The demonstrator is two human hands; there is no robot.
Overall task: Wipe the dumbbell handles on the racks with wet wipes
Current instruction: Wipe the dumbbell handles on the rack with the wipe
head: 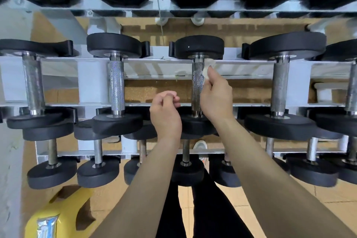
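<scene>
Steel with a fine knurled pattern forms the dumbbell handle (197, 83) in the middle of the view, smooth and shiny at each end where it meets its black round weight heads. The dumbbell lies on the middle tier of the white rack (152, 67), its handle bridging the two rails, with similar dumbbells to either side and more on the tiers above and below.

The wet wipe (208, 66) is a small, crumpled, off-white wad (slightly greyish at its folds). It is pressed against the right side of the handle near the far end, just below the far weight head. The right hand (216, 96) pinches the wipe between thumb and fingertips and lies alongside the handle's right side, with its wrist over the near weight head.

The left hand (165, 114) hangs just left of the same handle, near its lower half, not touching it. Its fingers are curled in against the thumb, and nothing shows in them.

At the lower left, a blue and white packet (45, 225) rests on a yellow bag (63, 205) on the tan floor.
</scene>
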